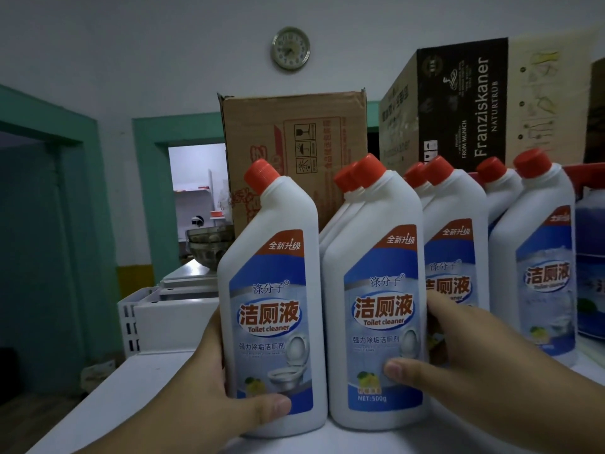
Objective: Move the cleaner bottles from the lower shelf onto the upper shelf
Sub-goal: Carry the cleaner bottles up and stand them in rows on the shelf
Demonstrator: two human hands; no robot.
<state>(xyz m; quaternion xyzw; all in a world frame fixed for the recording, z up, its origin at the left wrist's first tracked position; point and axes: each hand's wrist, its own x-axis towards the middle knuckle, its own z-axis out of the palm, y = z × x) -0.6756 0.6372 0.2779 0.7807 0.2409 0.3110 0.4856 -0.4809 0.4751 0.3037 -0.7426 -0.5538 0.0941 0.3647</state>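
Observation:
Several white toilet cleaner bottles with red caps and blue labels stand in a row on a white shelf top (137,398). My left hand (209,388) grips the leftmost bottle (268,290) from its left side, thumb across the lower label. My right hand (458,352) grips the second bottle (376,276) from its right side, thumb on the label and fingers reaching behind it. Both bottles stand upright, side by side and touching. More bottles (455,231) stand to the right, with others partly hidden behind the front ones.
A brown cardboard box (294,142) and a taller black-printed carton (458,103) stand behind the bottles. A blue liquid container (589,263) sits at far right. White crates (157,312) and metal bowls (206,240) lie beyond the shelf's left edge.

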